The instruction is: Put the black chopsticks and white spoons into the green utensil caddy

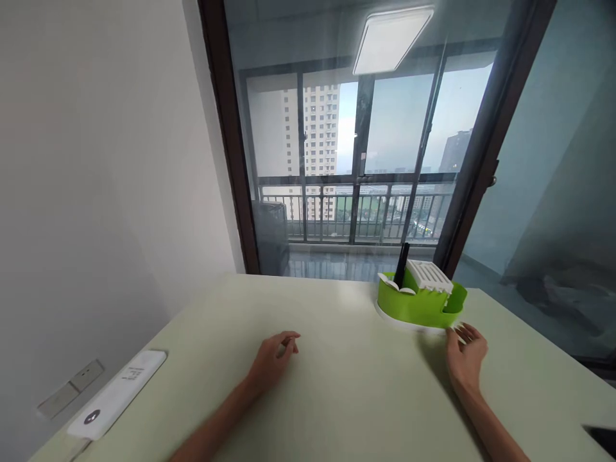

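My left hand rests over the middle of the pale table, its fingers loosely curled with a gap between thumb and forefinger. Nothing shows in it. At the far right of the table stands a lime-green, boat-shaped desk organizer on a white base, with a white slotted top. A black stick-like item sticks up from its left part. My right hand is at the organizer's near right corner, fingers bent and apart. Whether the fingertips touch the base cannot be made out.
A white power bank with a cable lies along the table's left edge, beside wall sockets. Behind the table is a glass sliding door in a dark frame. A dark object shows at the lower right edge.
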Tool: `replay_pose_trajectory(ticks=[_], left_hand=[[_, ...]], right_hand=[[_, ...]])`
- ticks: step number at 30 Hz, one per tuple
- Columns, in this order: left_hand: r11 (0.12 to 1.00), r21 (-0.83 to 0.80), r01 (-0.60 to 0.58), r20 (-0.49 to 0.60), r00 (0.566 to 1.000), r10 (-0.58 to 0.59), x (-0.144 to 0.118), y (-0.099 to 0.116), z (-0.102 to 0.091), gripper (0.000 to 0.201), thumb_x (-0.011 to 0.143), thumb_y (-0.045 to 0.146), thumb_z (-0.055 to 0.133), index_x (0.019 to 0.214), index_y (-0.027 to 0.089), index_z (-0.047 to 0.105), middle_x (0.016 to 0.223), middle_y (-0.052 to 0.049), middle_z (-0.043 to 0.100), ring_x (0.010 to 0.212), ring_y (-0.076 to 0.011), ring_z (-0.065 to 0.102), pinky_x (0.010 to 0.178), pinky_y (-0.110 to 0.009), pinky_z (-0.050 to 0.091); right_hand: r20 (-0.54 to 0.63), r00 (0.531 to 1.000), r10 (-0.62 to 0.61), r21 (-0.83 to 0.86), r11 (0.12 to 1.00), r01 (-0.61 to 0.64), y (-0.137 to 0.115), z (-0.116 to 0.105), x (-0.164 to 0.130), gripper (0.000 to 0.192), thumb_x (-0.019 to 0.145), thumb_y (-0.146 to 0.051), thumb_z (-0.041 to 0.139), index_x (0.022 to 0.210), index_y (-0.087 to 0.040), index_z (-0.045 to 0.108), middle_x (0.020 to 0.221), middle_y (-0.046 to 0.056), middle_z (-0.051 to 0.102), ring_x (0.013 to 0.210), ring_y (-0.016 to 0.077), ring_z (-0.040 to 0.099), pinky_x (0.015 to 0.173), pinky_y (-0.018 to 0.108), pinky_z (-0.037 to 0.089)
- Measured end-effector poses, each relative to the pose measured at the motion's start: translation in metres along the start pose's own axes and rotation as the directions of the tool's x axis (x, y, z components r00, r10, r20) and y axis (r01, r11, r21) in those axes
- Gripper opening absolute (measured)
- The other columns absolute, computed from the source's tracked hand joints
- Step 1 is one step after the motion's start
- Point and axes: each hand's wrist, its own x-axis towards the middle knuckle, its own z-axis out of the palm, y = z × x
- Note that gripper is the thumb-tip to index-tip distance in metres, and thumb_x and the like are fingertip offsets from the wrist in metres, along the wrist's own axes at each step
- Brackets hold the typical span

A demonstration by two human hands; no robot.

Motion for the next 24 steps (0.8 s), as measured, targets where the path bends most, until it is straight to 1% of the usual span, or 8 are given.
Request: replay_pose_trajectory(ticks=[2,4,9,12,14,17,20,24], left_hand=[[0.996,-0.065,0.054,-0.004,0.999,-0.054,0.007,0.001,0.005,0.036,0.099,0.042,0.043,0.11,0.022,0.071,0.074,-0.001,0.072,0.07,-0.0157,0.066,0.07,-0.026,0.051],[0.989,-0.118,0.087,-0.006,0.996,-0.088,0.018,0.001,0.013,0.037,0.099,0.043,0.043,0.111,0.021,0.07,0.07,-0.001,0.069,0.065,-0.0149,0.063,0.065,-0.025,0.048],[0.952,-0.258,0.162,0.059,0.987,-0.152,0.041,0.008,0.046,0.038,0.097,0.045,0.044,0.109,0.019,0.069,0.065,-0.001,0.067,0.057,-0.014,0.06,0.058,-0.025,0.046],[0.931,-0.318,0.18,0.12,0.982,-0.148,0.038,0.017,0.065,0.037,0.098,0.046,0.044,0.108,0.02,0.069,0.065,-0.001,0.068,0.055,-0.0135,0.06,0.057,-0.024,0.045],[0.921,-0.341,0.19,0.18,0.974,-0.135,0.03,0.023,0.073,0.038,0.099,0.048,0.044,0.108,0.022,0.07,0.065,-0.001,0.068,0.053,-0.0129,0.059,0.055,-0.024,0.044],[0.908,-0.353,0.225,0.252,0.958,-0.14,0.018,0.028,0.074,0.04,0.098,0.052,0.045,0.106,0.023,0.071,0.062,-0.001,0.067,0.049,-0.0121,0.057,0.052,-0.023,0.043],[0.894,-0.364,0.261,0.249,0.952,-0.177,0.015,0.03,0.067,0.044,0.098,0.057,0.046,0.105,0.022,0.071,0.061,-0.002,0.065,0.048,-0.0121,0.056,0.052,-0.023,0.043],[0.879,-0.371,0.301,0.257,0.942,-0.215,0.016,0.032,0.061,0.052,0.097,0.062,0.043,0.107,0.018,0.07,0.061,-0.001,0.064,0.049,-0.0115,0.054,0.053,-0.023,0.041]], right_hand=[[-0.023,0.998,0.063,0.036,0.997,-0.062,0.005,-0.002,0.006,0.067,0.083,-0.056,0.054,0.132,-0.011,0.047,0.117,0.016,0.055,0.11,0.0315,0.059,0.094,0.048,0.05],[-0.039,0.992,0.122,0.058,0.991,-0.12,0.009,-0.004,0.012,0.066,0.084,-0.058,0.053,0.131,-0.012,0.048,0.119,0.016,0.056,0.112,0.0324,0.058,0.099,0.051,0.047],[-0.032,0.975,0.22,0.093,0.972,-0.216,0.017,-0.005,0.02,0.074,0.087,-0.063,0.05,0.143,-0.017,0.038,0.138,0.018,0.049,0.126,0.0321,0.052,0.108,0.05,0.04],[0.017,0.966,0.256,0.11,0.96,-0.257,0.016,-0.003,0.022,0.08,0.087,-0.065,0.05,0.15,-0.019,0.031,0.147,0.019,0.045,0.133,0.0324,0.049,0.111,0.051,0.039],[0.056,0.962,0.266,0.116,0.956,-0.27,0.014,-0.002,0.021,0.084,0.086,-0.065,0.053,0.153,-0.02,0.027,0.15,0.018,0.045,0.135,0.033,0.048,0.111,0.053,0.039],[0.1,0.96,0.26,0.122,0.955,-0.271,0.004,-0.003,0.018,0.089,0.084,-0.065,0.057,0.155,-0.022,0.025,0.153,0.017,0.044,0.138,0.0334,0.046,0.113,0.053,0.038],[0.115,0.958,0.262,0.129,0.953,-0.275,-0.009,-0.005,0.012,0.089,0.085,-0.066,0.057,0.156,-0.022,0.025,0.157,0.016,0.041,0.142,0.0342,0.041,0.116,0.054,0.032],[0.118,0.945,0.305,0.151,0.935,-0.321,-0.024,-0.01,0.006,0.087,0.086,-0.065,0.058,0.157,-0.025,0.028,0.161,0.013,0.037,0.145,0.0354,0.037,0.118,0.057,0.027]])
